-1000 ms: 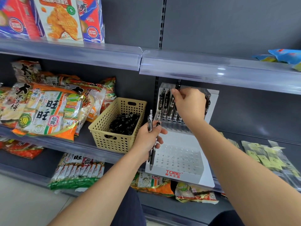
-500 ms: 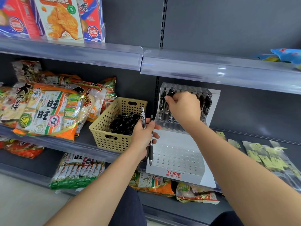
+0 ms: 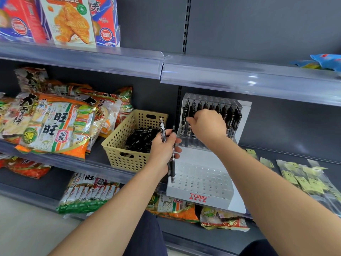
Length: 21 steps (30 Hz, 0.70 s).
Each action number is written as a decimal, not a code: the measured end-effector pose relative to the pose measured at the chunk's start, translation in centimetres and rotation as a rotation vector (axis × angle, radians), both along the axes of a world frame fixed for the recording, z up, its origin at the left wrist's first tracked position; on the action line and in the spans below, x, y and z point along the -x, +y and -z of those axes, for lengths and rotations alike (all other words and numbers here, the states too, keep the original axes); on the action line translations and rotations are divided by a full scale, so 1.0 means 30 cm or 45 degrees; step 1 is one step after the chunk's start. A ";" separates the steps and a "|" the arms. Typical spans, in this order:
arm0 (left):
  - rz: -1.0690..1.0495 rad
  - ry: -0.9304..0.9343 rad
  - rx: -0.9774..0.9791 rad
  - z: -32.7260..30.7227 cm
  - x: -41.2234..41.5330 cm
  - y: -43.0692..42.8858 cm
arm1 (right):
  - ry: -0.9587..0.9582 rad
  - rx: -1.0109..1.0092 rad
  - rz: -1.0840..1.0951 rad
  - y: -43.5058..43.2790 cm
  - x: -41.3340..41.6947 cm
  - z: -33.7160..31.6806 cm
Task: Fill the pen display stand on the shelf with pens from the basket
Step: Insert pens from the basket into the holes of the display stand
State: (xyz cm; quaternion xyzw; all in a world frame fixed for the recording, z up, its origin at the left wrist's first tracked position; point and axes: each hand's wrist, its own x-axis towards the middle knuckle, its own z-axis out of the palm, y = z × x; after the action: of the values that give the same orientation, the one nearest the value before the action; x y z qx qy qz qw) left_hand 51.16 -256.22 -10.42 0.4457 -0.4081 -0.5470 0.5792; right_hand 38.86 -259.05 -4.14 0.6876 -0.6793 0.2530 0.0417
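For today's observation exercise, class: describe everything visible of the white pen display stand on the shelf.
The white stepped plastic pen display stand stands on the grey metal shelf, right of the beige perforated plastic basket. Red TOME lettering marks its front. Clear hole-pierced racks form two tiers: the upper holds upright black pens, the lower looks empty. The right hand reaches among the upper pens; whether it grips one is unclear.

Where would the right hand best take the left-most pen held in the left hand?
Probably by its upper clip end: the black click pen stands roughly upright, its top clear above the left hand. The right hand could pinch it from above and the right.
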 end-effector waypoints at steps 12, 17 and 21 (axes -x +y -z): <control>0.058 0.062 -0.022 -0.029 0.034 0.012 | -1.064 -0.455 -0.327 0.063 0.032 0.024; 0.122 0.258 -0.090 -0.051 0.056 0.017 | -1.222 -0.693 -0.666 0.075 0.083 0.038; 0.167 0.281 -0.114 -0.060 0.070 0.018 | -1.339 -0.656 -0.656 0.082 0.102 0.037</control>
State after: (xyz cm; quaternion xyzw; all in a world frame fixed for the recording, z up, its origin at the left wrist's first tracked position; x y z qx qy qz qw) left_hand 49.06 -255.67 -8.61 0.3806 -0.3455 -0.6470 0.5632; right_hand 35.81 -256.58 -5.24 0.6010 -0.4609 0.3871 -0.5259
